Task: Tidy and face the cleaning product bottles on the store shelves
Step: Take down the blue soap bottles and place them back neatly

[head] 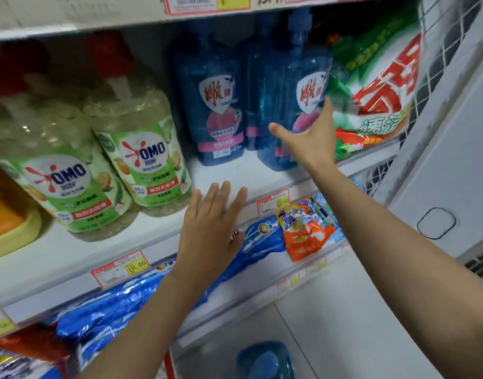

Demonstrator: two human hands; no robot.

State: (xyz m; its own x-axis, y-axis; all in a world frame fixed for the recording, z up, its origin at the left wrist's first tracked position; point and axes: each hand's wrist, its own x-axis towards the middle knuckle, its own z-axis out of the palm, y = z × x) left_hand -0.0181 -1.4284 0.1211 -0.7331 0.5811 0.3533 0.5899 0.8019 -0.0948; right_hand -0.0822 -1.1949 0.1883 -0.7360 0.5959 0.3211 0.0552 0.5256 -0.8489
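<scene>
Fingers (pixel 327 105) of right hand (pixel 308 140) spread wide against right blue bottle (pixel 286 105), thumb apart, likely to turn label forward. Left hand (pixel 210 220) flat, open, empty, at shelf (pixel 229 170) lip. Second blue bottle (pixel 213 105) set further back. Bare shelf in front gives room; green bag (pixel 371 97) crowds right side.

The lower front of the right-hand blue bottle (pixel 286 105) is hidden behind the right hand (pixel 308 138). A third blue bottle (pixel 251 99) is largely masked between the two in front. The yellow container (pixel 7 231) is cut off at the left edge. Price-tag (pixel 120 268) print is blurred.
</scene>
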